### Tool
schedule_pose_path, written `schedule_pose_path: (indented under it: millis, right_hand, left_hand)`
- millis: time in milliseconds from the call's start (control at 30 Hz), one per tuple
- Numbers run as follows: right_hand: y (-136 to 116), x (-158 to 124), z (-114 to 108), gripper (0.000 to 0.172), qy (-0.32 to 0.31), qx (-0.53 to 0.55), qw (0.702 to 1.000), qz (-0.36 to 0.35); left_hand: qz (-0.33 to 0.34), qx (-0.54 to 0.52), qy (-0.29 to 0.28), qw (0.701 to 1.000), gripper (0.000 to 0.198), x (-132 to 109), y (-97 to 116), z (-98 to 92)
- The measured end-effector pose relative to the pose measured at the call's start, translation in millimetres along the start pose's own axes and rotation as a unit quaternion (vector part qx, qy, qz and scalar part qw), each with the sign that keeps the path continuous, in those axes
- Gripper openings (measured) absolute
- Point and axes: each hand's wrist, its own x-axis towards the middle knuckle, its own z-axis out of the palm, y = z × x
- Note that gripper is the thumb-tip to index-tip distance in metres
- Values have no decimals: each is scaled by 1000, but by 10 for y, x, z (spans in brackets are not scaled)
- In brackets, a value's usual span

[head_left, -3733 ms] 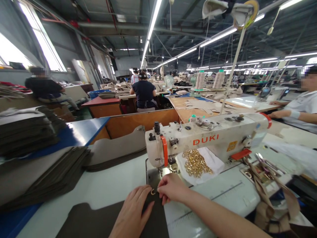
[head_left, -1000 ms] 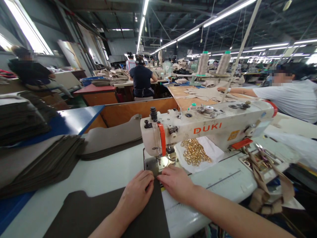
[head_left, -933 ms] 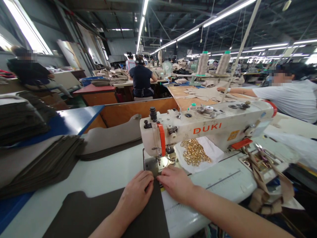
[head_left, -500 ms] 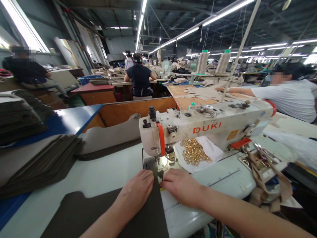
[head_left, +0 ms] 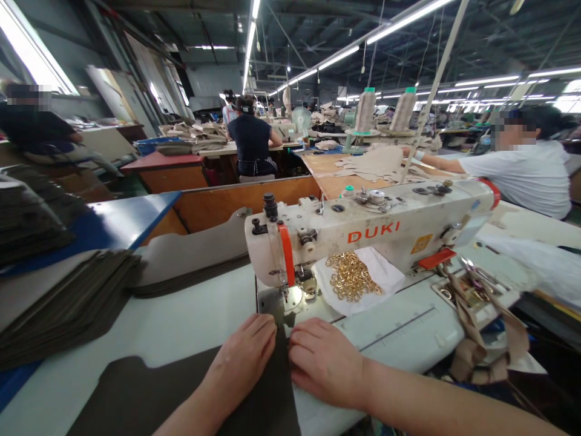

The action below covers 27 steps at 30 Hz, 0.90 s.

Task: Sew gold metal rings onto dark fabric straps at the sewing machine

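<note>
A dark brown fabric piece [head_left: 149,393] lies on the white table in front of the DUKI sewing machine [head_left: 363,230]. My left hand [head_left: 245,363] rests palm down on the fabric, fingers stretched toward the needle plate [head_left: 290,298]. My right hand [head_left: 322,360] lies palm down beside it, fingers pressing the fabric's right edge; nothing shows in its grasp. Both sets of fingertips sit just short of the presser foot. A heap of gold rings [head_left: 349,277] rests on a white cloth [head_left: 385,284] under the machine arm, just beyond my right hand.
Stacks of dark fabric pieces [head_left: 68,303] fill the left of the table, with grey-brown pieces [head_left: 195,257] behind. A tray with tools and tan straps [head_left: 476,303] sits at the right. A person in white [head_left: 521,169] works at the right; others sit further back.
My right hand pinched a gold ring at the fabric's tip 3.7 s ago; now it lies flat. Over the last second both hands slid slightly back from the needle toward me.
</note>
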Motion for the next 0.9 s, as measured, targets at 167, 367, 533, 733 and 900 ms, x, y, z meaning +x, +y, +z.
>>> schedule_pose_path:
  millis: [167, 367, 533, 733, 900]
  right_hand:
    - [0, 43, 131, 12, 13, -2, 999, -48]
    - [16, 38, 147, 15, 0, 7, 999, -46]
    - [17, 35, 143, 16, 1, 8, 999, -54]
    - [27, 30, 161, 15, 4, 8, 998, -55]
    - [37, 30, 171, 13, 10, 4, 998, -60]
  left_hand:
    - [14, 28, -12, 999, 25, -15, -7, 7]
    - [56, 65, -14, 996, 28, -15, -13, 21]
    - [98, 95, -17, 990, 32, -1, -14, 10]
    - [109, 108, -15, 988, 35, 29, -23, 42]
    - [84, 88, -6, 993, 34, 43, -4, 40]
